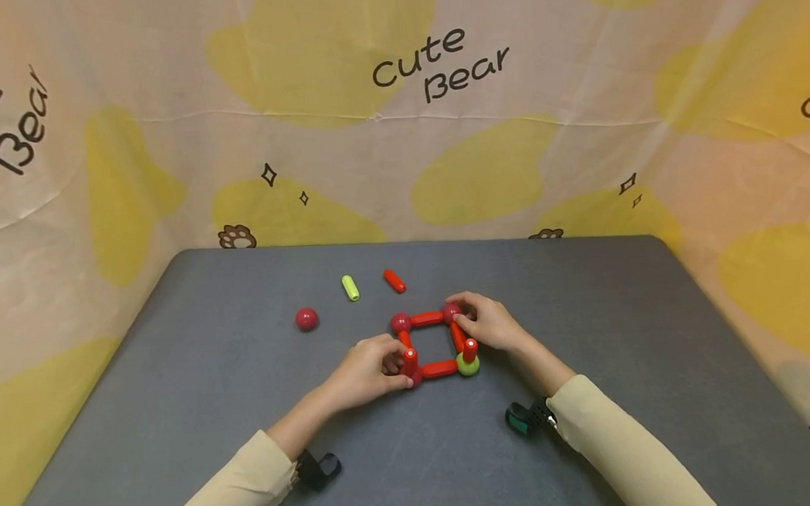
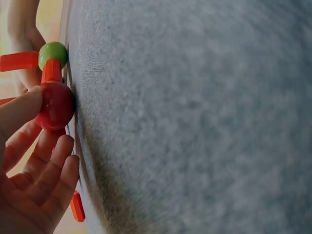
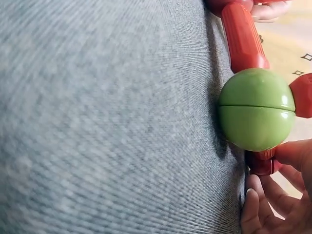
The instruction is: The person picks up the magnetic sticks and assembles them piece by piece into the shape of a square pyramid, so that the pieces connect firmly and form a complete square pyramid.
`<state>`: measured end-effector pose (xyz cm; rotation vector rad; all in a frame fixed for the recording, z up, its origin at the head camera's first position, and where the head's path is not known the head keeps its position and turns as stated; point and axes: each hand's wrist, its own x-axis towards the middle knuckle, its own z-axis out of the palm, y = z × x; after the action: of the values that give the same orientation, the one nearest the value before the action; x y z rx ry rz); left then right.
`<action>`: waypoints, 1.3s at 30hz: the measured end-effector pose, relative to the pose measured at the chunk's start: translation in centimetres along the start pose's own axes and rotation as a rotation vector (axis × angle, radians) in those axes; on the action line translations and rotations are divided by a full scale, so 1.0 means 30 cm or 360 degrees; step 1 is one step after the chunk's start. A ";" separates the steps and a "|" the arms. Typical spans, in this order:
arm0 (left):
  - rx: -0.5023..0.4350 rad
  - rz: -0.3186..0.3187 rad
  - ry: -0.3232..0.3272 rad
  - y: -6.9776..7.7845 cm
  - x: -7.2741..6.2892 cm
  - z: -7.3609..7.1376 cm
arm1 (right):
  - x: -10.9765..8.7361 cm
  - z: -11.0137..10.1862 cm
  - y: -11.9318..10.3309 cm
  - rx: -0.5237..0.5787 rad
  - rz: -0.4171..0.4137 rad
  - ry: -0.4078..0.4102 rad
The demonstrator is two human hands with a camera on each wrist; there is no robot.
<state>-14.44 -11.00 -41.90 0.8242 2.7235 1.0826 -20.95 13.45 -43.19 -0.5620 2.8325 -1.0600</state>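
Observation:
On the table lies a square frame of red rods joined by balls at its corners. My left hand grips the red ball at the near left corner, thumb on its side. A red rod stands upright from that ball. At the far right corner, my right hand pinches another red ball between thumb and fingers. The green ball forms the near right corner and bears a second upright red rod. A third red ball sits at the far left corner.
Beyond the frame, a loose yellow-green rod and a loose red rod lie on the grey table. A loose red ball rests to their left. Printed cloth hangs behind and beside the table.

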 end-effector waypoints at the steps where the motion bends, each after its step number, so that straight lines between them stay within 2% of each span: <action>1: -0.0006 0.0008 -0.0005 0.001 -0.001 -0.001 | 0.000 0.000 -0.001 0.0002 -0.0008 -0.0002; 7: -0.0009 0.0072 -0.0054 -0.016 -0.003 -0.027 | -0.037 -0.009 -0.003 0.0018 0.0000 0.0017; 10: -0.0013 0.0050 -0.0042 -0.029 0.007 -0.050 | -0.072 -0.018 0.000 0.0002 -0.0003 0.0035; 17: -0.0080 -0.0065 0.0155 -0.070 0.071 -0.077 | -0.166 -0.037 0.010 -0.0062 -0.0114 0.0039; 21: -0.0100 -0.0127 0.0244 -0.095 0.112 -0.074 | -0.215 -0.045 0.003 -0.0095 -0.0130 -0.0060; 24: -0.0087 -0.0161 0.0266 -0.108 0.136 -0.069 | -0.240 -0.048 -0.007 -0.0111 -0.0164 -0.0155; 29: -0.0084 -0.0207 0.0251 -0.115 0.159 -0.058 | -0.255 -0.038 -0.029 -0.0162 -0.0195 -0.0186; 34: -0.0099 -0.0191 0.0232 -0.120 0.171 -0.040 | -0.247 -0.012 -0.045 -0.0244 -0.0126 -0.0086; 39: -0.0085 -0.0184 0.0224 -0.115 0.169 -0.041 | -0.236 0.005 -0.057 -0.0286 -0.0124 -0.0008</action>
<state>-20.64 -11.20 -42.75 0.5965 2.8011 1.2261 -13.79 14.70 -42.67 -0.6928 2.9422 -0.8171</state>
